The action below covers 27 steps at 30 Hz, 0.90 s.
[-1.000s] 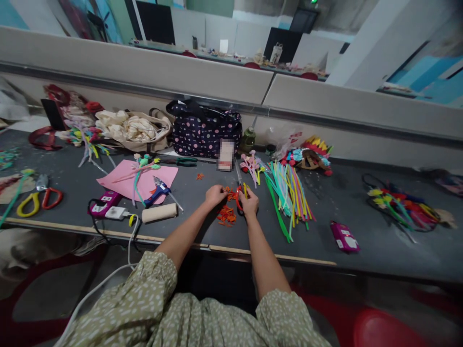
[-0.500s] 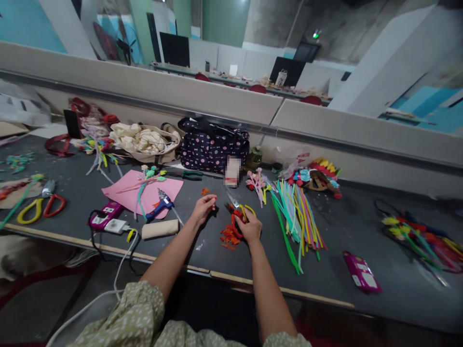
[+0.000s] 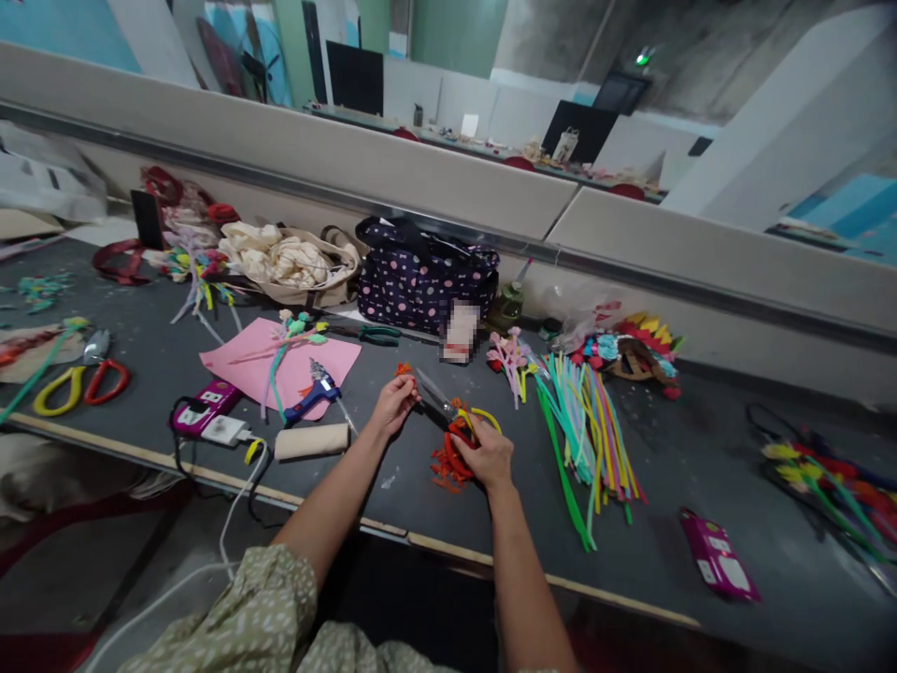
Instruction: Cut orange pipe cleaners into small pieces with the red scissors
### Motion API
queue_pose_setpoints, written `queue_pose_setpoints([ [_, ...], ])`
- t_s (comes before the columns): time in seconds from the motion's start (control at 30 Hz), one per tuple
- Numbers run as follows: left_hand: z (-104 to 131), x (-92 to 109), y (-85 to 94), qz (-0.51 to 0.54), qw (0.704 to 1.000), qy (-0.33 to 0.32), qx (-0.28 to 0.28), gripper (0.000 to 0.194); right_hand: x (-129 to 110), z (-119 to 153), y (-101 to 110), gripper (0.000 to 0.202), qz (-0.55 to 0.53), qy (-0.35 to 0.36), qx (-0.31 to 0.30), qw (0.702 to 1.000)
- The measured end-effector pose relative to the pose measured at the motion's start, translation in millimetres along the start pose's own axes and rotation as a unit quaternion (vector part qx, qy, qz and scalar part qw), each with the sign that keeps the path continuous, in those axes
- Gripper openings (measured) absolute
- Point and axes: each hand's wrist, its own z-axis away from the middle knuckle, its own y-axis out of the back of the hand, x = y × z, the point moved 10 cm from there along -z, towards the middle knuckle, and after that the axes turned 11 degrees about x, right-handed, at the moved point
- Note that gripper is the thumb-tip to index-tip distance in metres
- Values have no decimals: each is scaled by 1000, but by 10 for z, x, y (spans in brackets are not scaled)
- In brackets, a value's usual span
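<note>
My right hand (image 3: 489, 451) is wrapped round the handles of scissors (image 3: 440, 400) with one yellow and one red handle. Their blades point up and left, reaching my left hand (image 3: 396, 404). The fingertips of that hand are pinched on something small and orange-red, too small to make out clearly. Orange scraps (image 3: 448, 472) lie in a pile on the dark table just below the scissors, and a few more are beyond my left fingertips.
A bundle of coloured pipe cleaners (image 3: 592, 439) lies to the right, near a purple packet (image 3: 719, 556). On the left are a glue gun (image 3: 313, 393), pink paper (image 3: 242, 353), a beige roll (image 3: 312, 442) and a second pair of scissors (image 3: 94, 350). A dark patterned bag (image 3: 420, 280) stands behind.
The scissor blades have swung towards my left fingertips and now reach them. The view has shifted slightly, and my left hand stays pinched.
</note>
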Motion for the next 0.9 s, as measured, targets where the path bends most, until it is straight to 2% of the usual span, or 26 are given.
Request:
queue_pose_setpoints([
  [0.4,1,-7,38,42,999,32,8,31,-9,49,-119,49,-7,7,-43,999],
  [0.6,22,20,3,20,1000,21,4,28,28,43,-118,49,7,-6,-46,999],
  [0.9,-1,8,35,1,1000,10,14,34,-15,29,-99,50,6,3,-41,999],
])
